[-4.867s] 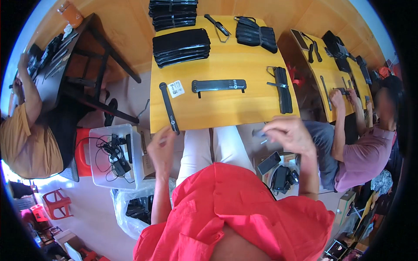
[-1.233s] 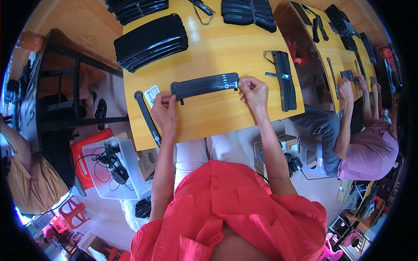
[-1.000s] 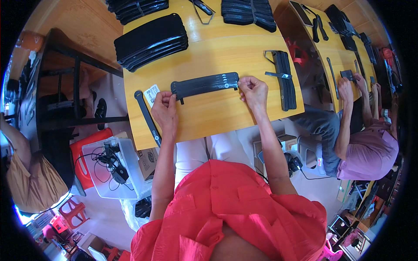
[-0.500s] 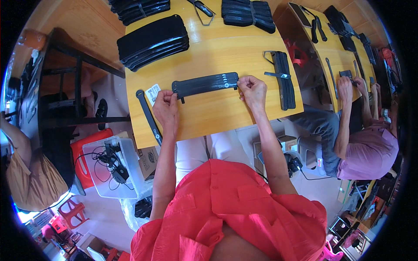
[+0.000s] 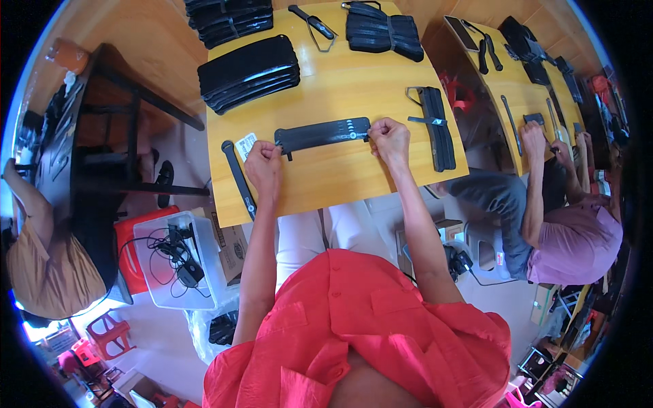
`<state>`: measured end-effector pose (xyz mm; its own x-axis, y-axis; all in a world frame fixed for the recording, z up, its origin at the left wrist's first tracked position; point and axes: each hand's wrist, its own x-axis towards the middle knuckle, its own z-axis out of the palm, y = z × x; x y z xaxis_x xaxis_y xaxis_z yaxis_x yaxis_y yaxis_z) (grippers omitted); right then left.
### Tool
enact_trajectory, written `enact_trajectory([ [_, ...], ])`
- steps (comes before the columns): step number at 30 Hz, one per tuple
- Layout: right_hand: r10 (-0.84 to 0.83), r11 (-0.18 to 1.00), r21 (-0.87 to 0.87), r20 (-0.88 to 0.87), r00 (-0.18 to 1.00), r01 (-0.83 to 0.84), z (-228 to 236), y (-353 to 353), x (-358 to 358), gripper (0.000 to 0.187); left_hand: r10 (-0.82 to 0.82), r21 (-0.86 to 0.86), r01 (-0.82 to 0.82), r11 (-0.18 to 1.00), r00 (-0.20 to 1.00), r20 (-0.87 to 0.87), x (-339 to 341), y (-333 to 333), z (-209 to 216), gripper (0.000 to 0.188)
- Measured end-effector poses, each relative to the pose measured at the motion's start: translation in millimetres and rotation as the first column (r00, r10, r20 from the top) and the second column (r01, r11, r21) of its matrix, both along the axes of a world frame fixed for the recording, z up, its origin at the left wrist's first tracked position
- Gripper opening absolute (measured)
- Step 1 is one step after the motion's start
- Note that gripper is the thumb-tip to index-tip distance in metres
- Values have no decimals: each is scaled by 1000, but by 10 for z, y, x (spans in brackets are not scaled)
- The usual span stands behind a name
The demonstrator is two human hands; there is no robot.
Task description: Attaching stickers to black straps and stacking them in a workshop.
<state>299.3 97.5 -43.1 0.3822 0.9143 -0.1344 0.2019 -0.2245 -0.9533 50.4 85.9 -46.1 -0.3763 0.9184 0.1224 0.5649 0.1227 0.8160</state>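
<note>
A flat black band piece, with a row of pale marks near its right end, lies lengthwise on the yellow table before me. My left hand pinches its left end, where a short dark tab hangs down. At the right end, the thumb and fingertips of my right hand are closed on the corner. Left of my left hand lies a narrow black strap with a rounded end, next to a white printed label. To the right of my right hand is a strapped bundle of black bands.
Black stacks and a tied black bundle fill the table's far side, with a black-handled tool between them. Below left stands a clear bin holding cables. A co-worker sits at the right-hand table; another person is at left.
The view has shifted slightly, so the table sits a little differently in it. Both hands keep their pinch on the ends of the black band piece.
</note>
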Motion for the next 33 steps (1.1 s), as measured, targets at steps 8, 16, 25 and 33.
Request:
enact_trajectory([
  [8, 42, 998, 42, -48, 998, -40, -73, -27, 63, 3, -30, -14, 33, 999, 979, 200, -131, 54, -208, 14],
  [16, 78, 908, 300, 567, 820, -293, 171, -478, -74, 26, -271, 145, 329, 933, 908, -319, 123, -444, 177, 47],
  [25, 225, 863, 31, 870, 439, -504, -89, -593, -469, 59, -460, -69, 556, 828, 605, -650, 404, -402, -78, 68],
  [33, 262, 859, -14, 871, 416, -511, -85, -541, -413, 58, -470, -86, 557, 826, 596, -651, 394, -369, -83, 68],
])
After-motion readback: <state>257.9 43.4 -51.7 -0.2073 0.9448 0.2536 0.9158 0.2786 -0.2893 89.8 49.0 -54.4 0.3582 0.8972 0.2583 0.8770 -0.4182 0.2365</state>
